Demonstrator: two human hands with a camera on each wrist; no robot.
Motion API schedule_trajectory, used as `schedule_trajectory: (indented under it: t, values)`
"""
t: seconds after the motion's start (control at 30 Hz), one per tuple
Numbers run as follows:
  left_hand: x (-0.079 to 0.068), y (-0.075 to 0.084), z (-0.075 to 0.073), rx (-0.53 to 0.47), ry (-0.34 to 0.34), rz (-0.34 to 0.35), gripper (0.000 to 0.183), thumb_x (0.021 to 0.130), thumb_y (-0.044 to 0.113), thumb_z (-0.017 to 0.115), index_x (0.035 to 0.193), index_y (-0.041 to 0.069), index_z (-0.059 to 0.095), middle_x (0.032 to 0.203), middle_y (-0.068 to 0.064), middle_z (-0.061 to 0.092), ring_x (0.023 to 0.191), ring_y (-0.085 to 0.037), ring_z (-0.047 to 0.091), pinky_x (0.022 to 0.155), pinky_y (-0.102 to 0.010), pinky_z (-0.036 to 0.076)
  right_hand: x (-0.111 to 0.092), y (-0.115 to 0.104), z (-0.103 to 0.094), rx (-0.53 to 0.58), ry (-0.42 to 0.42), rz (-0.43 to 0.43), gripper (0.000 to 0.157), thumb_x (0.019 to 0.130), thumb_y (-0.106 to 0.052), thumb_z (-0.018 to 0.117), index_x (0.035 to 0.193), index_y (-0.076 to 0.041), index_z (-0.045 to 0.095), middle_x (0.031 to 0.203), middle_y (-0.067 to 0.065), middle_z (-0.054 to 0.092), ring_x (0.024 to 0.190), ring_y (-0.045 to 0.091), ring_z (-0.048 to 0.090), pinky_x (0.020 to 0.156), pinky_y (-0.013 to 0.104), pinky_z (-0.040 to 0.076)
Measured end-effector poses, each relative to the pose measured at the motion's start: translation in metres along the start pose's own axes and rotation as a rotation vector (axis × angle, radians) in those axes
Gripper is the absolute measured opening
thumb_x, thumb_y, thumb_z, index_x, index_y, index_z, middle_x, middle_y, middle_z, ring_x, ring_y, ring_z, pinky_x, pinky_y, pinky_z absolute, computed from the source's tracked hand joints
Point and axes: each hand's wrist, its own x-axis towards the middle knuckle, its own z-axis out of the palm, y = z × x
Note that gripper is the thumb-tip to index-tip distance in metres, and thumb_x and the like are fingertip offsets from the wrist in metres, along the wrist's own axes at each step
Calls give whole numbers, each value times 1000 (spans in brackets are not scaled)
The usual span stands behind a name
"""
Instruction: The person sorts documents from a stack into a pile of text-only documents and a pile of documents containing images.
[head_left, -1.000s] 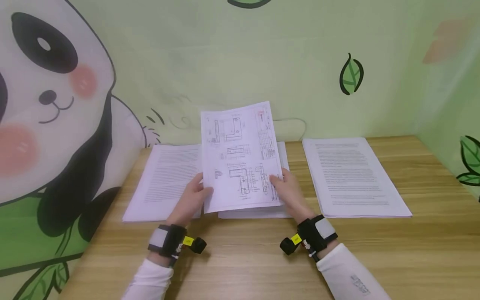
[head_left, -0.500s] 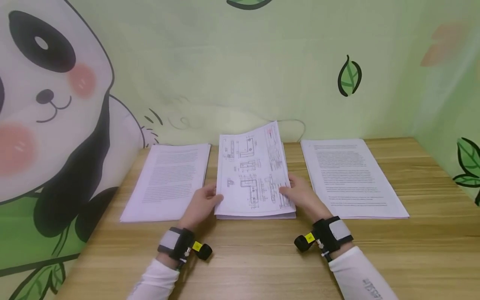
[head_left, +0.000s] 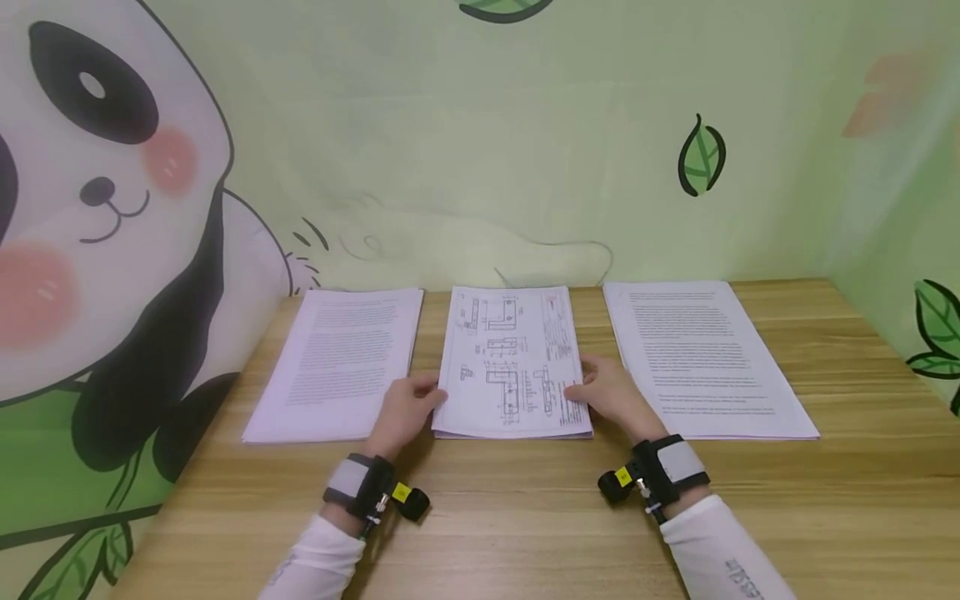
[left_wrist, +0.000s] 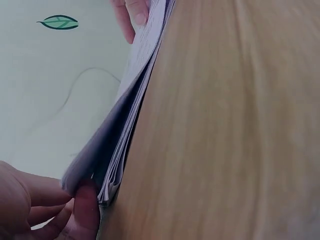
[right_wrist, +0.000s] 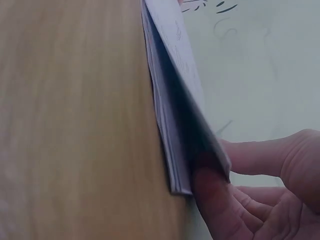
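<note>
A paper printed with line drawings of an L-shaped part point(head_left: 510, 354) lies over a paper stack point(right_wrist: 180, 184) on the table, between two other stacks. My left hand point(head_left: 405, 410) pinches its left edge, thumb on top. On its opposite edge, my right hand point(head_left: 613, 395) does the same. Both wrist views show the printed paper point(left_wrist: 100, 140) held slightly above the sheets below at its side edges, a dark gap between. Whether one sheet or several are pinched, I cannot tell.
A stack of text pages point(head_left: 337, 362) lies to the left, another text stack point(head_left: 697, 358) to the right. The wooden table point(head_left: 510, 525) meets a pale green backdrop point(head_left: 450, 150) with a painted panda and leaves. Each wrist wears a strapped camera point(head_left: 412, 503).
Both hands have lowered the drawing from a raised, tilted position onto the middle stack, shifting it slightly right. Its far edge has come down flat. Both hands still pinch the sides.
</note>
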Motion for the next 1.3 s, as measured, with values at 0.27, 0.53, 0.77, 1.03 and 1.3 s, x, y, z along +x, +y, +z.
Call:
schedule_trajectory:
  t: [0.27,0.53,0.77,1.03,1.3]
  values:
    - [-1,1,0,-1,50,5,36,85,11,63,120,5,64,113,-14,68,102,-25,59,86,-38,51,-1,1,-3,-37,37,-6,57,79,-9,67,133,0,49,92,19,68,53,14,59,47,23,50]
    - [-5,6,-3,-3,63,-40,31,88,15,60,119,9,65,116,-13,67,86,-22,66,70,-31,54,-4,-2,-3,-136,67,-8,34,80,-14,67,110,3,68,83,13,67,58,15,58,48,21,47]
    - [-9,13,-7,49,41,-50,34,90,25,59,120,10,65,108,-13,70,70,-17,64,57,-25,50,-4,-3,-2,-179,88,-10,23,80,-14,67,97,-1,74,68,9,68,51,13,56,45,21,42]
    - [-13,19,-16,81,16,-42,37,91,31,55,120,9,64,89,-11,71,63,-19,59,49,-25,43,-4,-5,-3,-210,128,-33,22,82,-18,62,93,-4,75,60,8,65,47,11,51,44,22,38]
    - [-12,14,-54,112,60,6,42,94,34,49,126,8,59,128,-17,60,112,-32,57,92,-48,48,-9,-24,8,-100,211,-97,32,91,-23,55,112,-3,67,92,15,69,59,15,61,51,21,47]
